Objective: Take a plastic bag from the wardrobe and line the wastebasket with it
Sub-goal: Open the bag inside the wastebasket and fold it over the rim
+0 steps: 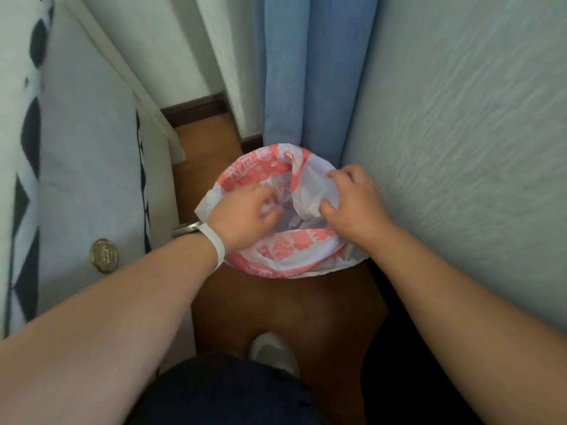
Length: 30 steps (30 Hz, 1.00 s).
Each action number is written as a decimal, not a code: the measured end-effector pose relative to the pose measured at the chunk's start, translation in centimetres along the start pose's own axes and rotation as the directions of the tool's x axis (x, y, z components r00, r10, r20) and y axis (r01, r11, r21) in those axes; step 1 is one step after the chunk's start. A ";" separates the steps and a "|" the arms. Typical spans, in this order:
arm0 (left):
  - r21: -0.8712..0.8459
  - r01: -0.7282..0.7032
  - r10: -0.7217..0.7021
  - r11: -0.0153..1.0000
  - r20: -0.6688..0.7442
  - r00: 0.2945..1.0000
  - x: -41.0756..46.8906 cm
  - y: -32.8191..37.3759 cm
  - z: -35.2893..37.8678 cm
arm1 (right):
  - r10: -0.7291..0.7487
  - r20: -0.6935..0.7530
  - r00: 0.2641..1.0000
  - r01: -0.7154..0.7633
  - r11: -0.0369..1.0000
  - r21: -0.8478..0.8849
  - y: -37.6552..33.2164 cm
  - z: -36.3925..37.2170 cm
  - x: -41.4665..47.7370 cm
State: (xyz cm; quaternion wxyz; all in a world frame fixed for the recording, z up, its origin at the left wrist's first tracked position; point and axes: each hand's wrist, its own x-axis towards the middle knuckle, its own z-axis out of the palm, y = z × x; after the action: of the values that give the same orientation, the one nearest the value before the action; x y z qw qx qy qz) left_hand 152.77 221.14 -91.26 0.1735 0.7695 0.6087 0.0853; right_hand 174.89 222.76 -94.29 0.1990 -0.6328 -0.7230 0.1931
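Note:
A white plastic bag [285,253] with red print is spread over the round mouth of the wastebasket, which stands on the brown floor and is hidden under the bag. The bag's edge hangs over the rim all around. My left hand [245,216], with a white band on the wrist, reaches into the opening from the left, fingers curled on the plastic. My right hand [352,200] rests on the right side of the opening, thumb and fingers pinching the bag's inner fold.
A bed with a pale cover [460,133] is close on the right. Blue curtains [306,72] hang just behind the basket. A white door with a brass lock [103,256] and metal handle [187,229] stands on the left. My white shoe [273,351] is on the floor below.

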 end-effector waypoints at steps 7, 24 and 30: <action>0.119 -0.192 0.141 0.974 0.343 0.929 -3.6 1.1 -1.4 | -0.299 0.392 0.870 0.365 0.925 -0.105 -1.9 -1.6 -3.7; 0.117 -0.240 0.217 0.964 0.180 0.959 -3.3 0.2 -2.9 | -0.414 0.270 0.869 0.459 0.879 -0.131 -3.9 -1.0 -1.9; 0.168 -0.272 0.266 0.948 0.056 0.962 -2.0 1.0 -6.8 | -0.446 0.063 0.893 0.450 0.890 -0.081 -5.9 -3.3 -0.9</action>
State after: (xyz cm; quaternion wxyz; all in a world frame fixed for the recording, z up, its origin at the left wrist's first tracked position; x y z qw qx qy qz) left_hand 150.80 220.12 -84.43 0.1024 0.8588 0.5002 0.0421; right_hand 171.82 221.24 -88.42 0.1929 -0.4535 -0.8616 0.1216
